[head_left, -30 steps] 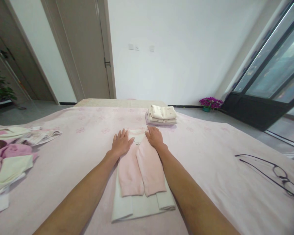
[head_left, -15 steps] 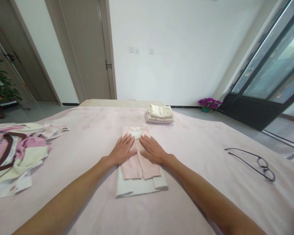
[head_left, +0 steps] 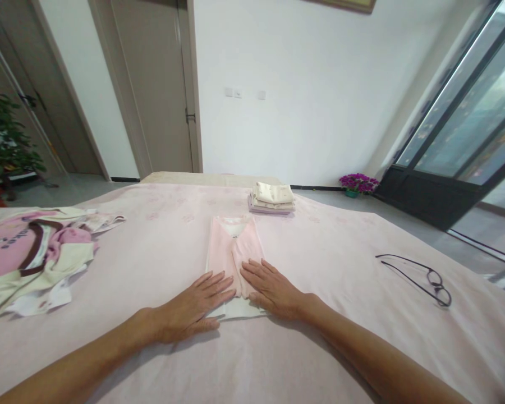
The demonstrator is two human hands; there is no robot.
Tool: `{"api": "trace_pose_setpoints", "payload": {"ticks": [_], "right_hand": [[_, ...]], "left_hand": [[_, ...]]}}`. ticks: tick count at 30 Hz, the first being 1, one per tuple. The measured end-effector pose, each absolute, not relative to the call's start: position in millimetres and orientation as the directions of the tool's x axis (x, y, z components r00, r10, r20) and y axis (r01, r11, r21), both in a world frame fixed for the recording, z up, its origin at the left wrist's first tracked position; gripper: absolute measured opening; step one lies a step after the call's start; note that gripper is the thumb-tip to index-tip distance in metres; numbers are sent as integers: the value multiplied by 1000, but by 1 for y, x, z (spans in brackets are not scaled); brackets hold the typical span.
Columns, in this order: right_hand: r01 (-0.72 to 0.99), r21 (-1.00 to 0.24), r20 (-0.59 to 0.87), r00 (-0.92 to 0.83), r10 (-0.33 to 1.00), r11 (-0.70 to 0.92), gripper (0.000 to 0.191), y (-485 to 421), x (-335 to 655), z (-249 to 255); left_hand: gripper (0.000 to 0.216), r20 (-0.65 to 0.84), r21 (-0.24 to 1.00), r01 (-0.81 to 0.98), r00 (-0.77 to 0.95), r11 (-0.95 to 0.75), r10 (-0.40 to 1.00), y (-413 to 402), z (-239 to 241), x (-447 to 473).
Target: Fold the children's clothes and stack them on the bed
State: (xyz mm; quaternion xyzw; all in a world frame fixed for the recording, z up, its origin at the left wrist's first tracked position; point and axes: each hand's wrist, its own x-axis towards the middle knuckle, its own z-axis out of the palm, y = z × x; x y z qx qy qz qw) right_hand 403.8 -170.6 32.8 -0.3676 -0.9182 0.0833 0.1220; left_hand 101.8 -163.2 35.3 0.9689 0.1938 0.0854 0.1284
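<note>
A small pink and white garment [head_left: 224, 247], its pink sleeves folded in over its front, lies flat on the pink bedspread [head_left: 160, 252]. My left hand [head_left: 193, 306] rests open on the lower left of the garment, fingers pointing to the right. Opposite it, my right hand [head_left: 273, 289] lies flat on the lower right part, fingers outstretched over a pink sleeve. The white lower edge shows between and below the hands; part of it is hidden under them.
Several folded clothes form a stack [head_left: 271, 199] beyond the garment. Loose clothes [head_left: 37, 255] are heaped at the left. Black-framed glasses [head_left: 433, 286] lie at the right. Past the bedspread are a closed door [head_left: 155, 84] and purple flowers [head_left: 357, 183].
Both hands have slid from the garment's upper part down toward its lower edge, nearer to me. The view has tilted up slightly.
</note>
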Motion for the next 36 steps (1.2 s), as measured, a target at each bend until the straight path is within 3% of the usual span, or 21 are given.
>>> {"api": "trace_pose_setpoints", "payload": {"ticks": [3,6,11,16,20,28,32,36], "right_hand": [[623,-293,325,-648,688,725,45,-173,417,34],[680,-275,424,-549,721,680,30,-171,436,39],[675,-115,254,-689,678,729,40,-167,451,49],[661,-105,240,-709,664,743,36,-166,442,44],[659,-130,341,-672,657,741,31,-164,440,33],[570,-253,417,-665,620,782,35,-162,442,29],[558,-299,410,-657,633,774,39,-164,437,37],[596,-256,323,-689,649,761,35,-167,435,48]], "left_hand": [[51,261,359,358,848,-862,461,-166,30,85],[42,413,330,404,751,-853,515,-161,22,71],[35,457,123,404,788,-907,413,-150,21,71],[32,452,17,381,822,-925,347,-147,23,81],[25,461,73,398,799,-914,385,-146,21,84],[20,410,335,397,755,-855,511,-147,29,89],[20,412,299,377,778,-877,475,-144,30,91],[19,453,220,448,740,-866,498,-142,29,94]]}}
